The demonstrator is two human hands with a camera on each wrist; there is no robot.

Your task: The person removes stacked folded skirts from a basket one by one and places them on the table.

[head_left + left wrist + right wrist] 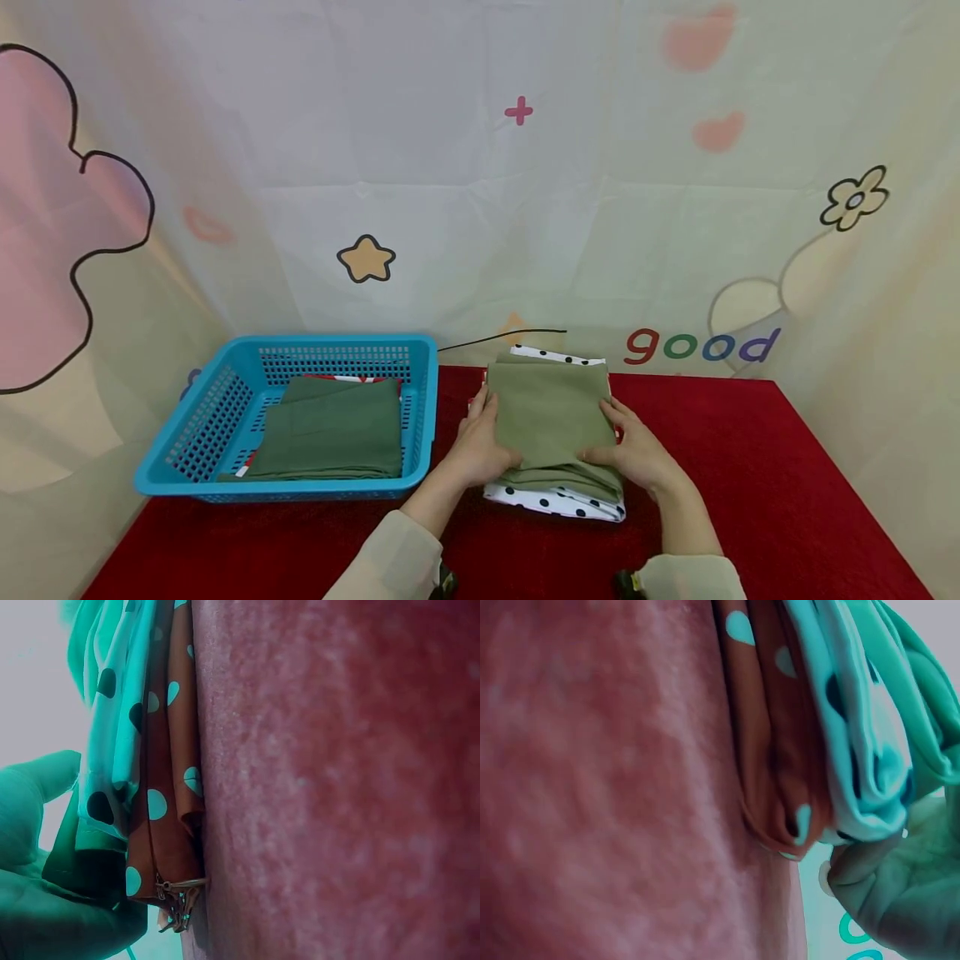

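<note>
A stack of folded cloth lies on the red table. On top is an olive-green folded cloth (551, 417); below it, a white cloth with black dots (555, 502) sticks out front and back. Lowest in the left wrist view is a red cloth with pale dots (165, 817), a small gathered bit at its corner. My left hand (480, 446) grips the stack's left side, thumb over the green cloth, fingers along the edge. Opposite, my right hand (636, 446) holds the right side the same way; its fingers curl at the folds in the right wrist view.
Left of the stack stands a blue plastic basket (429, 417) holding a folded dark green cloth (330, 429) over red-and-white cloth. The red table (750, 467) reaches a printed curtain (465, 250) at the back, with pale curtain at both sides.
</note>
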